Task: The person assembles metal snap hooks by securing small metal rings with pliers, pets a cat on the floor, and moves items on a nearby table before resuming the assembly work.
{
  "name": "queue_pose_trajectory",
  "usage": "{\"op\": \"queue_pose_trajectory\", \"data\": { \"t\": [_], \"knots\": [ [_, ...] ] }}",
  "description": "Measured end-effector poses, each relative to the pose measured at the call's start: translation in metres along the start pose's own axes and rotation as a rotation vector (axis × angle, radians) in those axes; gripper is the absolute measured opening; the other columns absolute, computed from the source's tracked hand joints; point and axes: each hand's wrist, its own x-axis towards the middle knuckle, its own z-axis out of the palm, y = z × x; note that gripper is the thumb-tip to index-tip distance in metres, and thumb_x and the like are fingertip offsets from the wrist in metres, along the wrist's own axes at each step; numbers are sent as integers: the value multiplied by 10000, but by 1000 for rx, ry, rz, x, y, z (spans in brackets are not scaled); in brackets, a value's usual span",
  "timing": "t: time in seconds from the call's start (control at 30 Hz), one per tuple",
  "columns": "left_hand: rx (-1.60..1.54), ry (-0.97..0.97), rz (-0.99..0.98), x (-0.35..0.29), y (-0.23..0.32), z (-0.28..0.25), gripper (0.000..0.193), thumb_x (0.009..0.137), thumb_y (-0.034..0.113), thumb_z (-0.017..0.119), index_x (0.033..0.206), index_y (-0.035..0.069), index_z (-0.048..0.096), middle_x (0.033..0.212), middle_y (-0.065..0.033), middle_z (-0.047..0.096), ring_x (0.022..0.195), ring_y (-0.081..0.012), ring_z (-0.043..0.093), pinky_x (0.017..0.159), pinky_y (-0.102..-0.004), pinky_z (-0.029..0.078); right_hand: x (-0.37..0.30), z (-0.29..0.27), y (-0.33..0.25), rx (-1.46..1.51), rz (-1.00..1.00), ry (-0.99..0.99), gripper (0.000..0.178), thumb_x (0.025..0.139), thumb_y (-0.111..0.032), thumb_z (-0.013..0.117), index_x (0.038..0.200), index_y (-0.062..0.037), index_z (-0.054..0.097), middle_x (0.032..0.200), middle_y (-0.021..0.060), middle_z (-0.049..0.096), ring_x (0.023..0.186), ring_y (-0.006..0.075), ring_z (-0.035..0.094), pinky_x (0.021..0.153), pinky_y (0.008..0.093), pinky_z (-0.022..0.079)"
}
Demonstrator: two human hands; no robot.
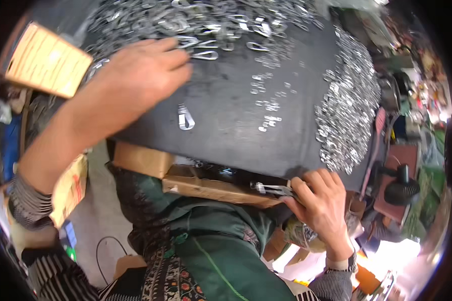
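Note:
My left hand (145, 70) reaches over the black tabletop to the near edge of a heap of metal snap hooks (205, 55). Its fingers are bent and slightly apart; I see nothing held between them. My right hand (319, 198) grips a pair of pliers (278, 190) at the table's front edge. The jaws point left, with a small shiny metal piece (257, 187) at their end. A single hook with a strap-like end (186, 119) lies by itself on the table, nearer to me than my left hand.
Small metal rings (271, 105) lie scattered mid-table. A large heap of small shiny metal parts (349, 105) covers the right side. An open cardboard box (211, 190) sits at my lap under the table edge. A lit slatted box (47, 59) stands far left, a pink-handled tool (379, 123) far right.

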Motion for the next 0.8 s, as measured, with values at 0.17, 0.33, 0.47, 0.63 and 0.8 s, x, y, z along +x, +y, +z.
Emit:
{"op": "queue_pose_trajectory", "data": {
  "t": [0.17,0.33,0.47,0.63,0.8],
  "knots": [
    [165,-199,51,-1,-4,3,340,746,38,610,1075,-41,625,978,-132,611,971,-309,610,860,-387,526,4,-3,28,29,88,95,288,696,-209,789,909,-91,635,816,50,555,736,231,557,647,359,426],
    [99,-66,-40,0,-9,9,383,787,-14,620,1169,-46,618,1005,-124,632,922,-258,631,832,-345,532,30,9,75,27,401,465,205,712,-114,778,874,-62,664,765,95,608,699,293,626,616,399,494],
    [-898,449,-822,-13,1,7,363,962,29,554,1322,43,601,1073,-66,676,771,-36,541,669,-191,458,55,21,77,88,466,491,176,737,-127,759,872,-53,672,772,106,623,715,299,640,629,405,499],
    [-1733,854,-1746,-10,66,-13,373,1028,267,478,1286,4,539,1040,-57,629,770,-101,601,565,-209,470,74,36,70,-85,452,379,136,741,-125,729,821,-50,649,762,105,614,704,308,634,623,409,495],
    [-2154,318,-1252,-31,118,-11,236,1007,146,533,1181,-8,570,947,-58,624,650,-82,548,515,-208,417,70,18,49,138,388,422,143,754,-40,718,869,-33,633,790,88,614,692,249,639,604,335,490]
  ]
}}
